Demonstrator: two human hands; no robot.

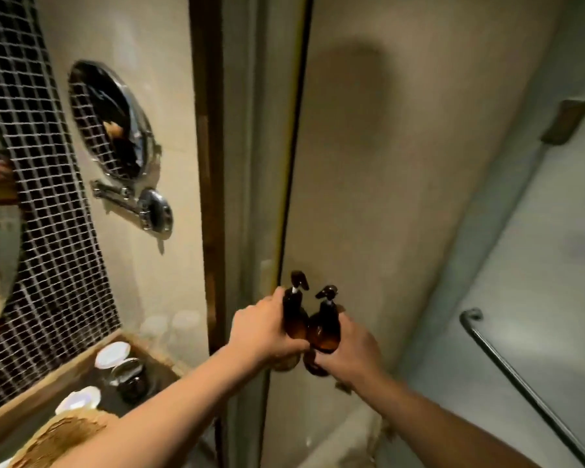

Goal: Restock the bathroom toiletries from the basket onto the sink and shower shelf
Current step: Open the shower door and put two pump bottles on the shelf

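The counter [41, 388] beside me
White-lidded jars [112, 354], a dark jar [132, 383], clear glasses [169, 327] and my woven basket [58, 437] sit on it.

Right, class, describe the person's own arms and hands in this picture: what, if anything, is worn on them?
The left grip and the right grip are bare hands: no gloves, and no ring or watch shows. The left forearm and the right forearm are bare up to the frame's edge, with no sleeve, strap or marking in view.
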